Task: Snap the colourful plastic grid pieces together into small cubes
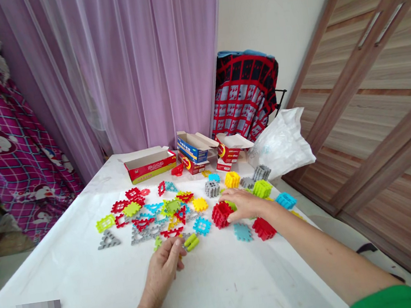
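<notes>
My right hand (246,203) curves over the right side of a stack of red interlocking plastic tiles (221,215), with thumb and fingers against it. A lime-green tile (231,204) shows partly beneath those fingers. Closer to me, my left hand (166,260) is closed in a pinch; what its fingertips hold, if anything, is hidden. Just right of them lies a lime-green piece (192,242). Beyond the left hand spread loose square and triangular tiles, among them a blue square tile (202,226), a yellow tile (200,204) and a grey triangle (108,240).
More same-colour stacks stand around the right hand: yellow (232,180), grey (212,189), green (262,189), red (264,228) and blue (286,200). Opened cardboard boxes, including a long red box (151,167), line the white table's back. A white plastic bag (282,144) sits at the right edge.
</notes>
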A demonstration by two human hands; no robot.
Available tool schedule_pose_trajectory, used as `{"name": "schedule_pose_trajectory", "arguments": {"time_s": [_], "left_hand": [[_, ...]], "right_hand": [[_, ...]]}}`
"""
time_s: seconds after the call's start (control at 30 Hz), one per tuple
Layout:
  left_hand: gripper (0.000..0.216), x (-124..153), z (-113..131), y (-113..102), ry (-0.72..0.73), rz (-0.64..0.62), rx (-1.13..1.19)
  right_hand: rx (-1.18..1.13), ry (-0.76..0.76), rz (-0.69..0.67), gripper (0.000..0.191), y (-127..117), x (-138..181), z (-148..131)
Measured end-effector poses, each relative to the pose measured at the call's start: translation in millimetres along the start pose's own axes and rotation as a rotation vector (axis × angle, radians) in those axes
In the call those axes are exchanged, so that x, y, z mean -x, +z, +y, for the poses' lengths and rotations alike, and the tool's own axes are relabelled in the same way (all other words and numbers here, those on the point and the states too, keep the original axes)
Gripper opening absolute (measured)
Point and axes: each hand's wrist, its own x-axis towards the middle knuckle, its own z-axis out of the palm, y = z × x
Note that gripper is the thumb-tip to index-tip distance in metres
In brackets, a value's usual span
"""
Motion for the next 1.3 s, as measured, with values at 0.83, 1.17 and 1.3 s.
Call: {"name": "schedule_pose_trajectory", "arguments": {"time_s": [0.83, 1.17, 1.3], "left_hand": [[0.062, -17.5, 4.7, -51.1, 0.123, 0.550, 0.198], [0.064, -22.6, -2.3, -55.2, 0.084, 0.596, 0.247], [0.064, -26.0, -8.9, -54.5, 0.067, 0.590, 0.254]], "right_hand": [[0.081, -0.150, 0.100, 0.045, -26.4, -62.3, -68.0], [0.177, -0.001, 0.190, 0.053, -4.4, -180.6, -122.8], [0.218, 0.007, 0.141, 0.044, 6.6, -207.9, -124.9]]}}
